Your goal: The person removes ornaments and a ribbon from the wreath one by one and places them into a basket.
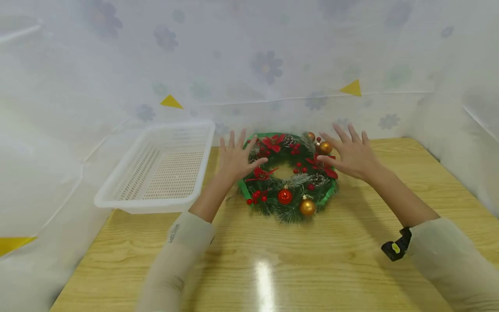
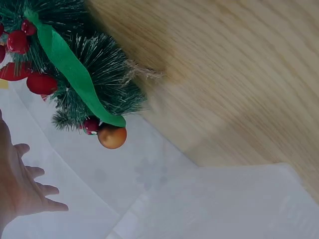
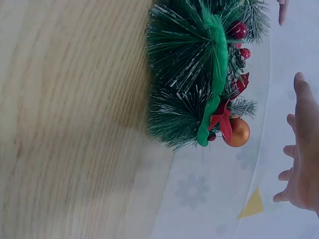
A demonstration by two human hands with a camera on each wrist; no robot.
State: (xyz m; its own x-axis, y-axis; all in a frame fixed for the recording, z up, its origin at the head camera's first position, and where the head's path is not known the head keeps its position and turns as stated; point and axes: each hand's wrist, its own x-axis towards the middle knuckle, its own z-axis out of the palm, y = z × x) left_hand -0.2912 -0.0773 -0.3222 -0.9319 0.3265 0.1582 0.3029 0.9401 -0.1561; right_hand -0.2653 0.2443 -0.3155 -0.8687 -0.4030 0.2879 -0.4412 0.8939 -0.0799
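Observation:
A green Christmas wreath [image 1: 290, 216] lies on the wooden table between my two hands. Red and gold baubles, red berries, red flowers and pine cones decorate it, and a green ribbon [image 2: 70, 62] runs along its edge. My left hand [image 1: 235, 159] is spread over the wreath's left side, with nothing in its grasp. At the right side my right hand [image 1: 352, 154] is likewise spread, fingers extended, above a gold bauble [image 1: 325, 148]. Both wrist views show a gap between hand and wreath. A bit of brown twine [image 2: 142, 72] sticks out from the wreath's side.
A white plastic basket [image 1: 199, 173] with a perforated bottom stands left of the wreath. The wooden table [image 1: 312, 268] reaches back to a white flower-patterned sheet [image 1: 234, 52] carrying yellow triangles. A black strap with a small device [image 1: 396, 246] is on the right wrist.

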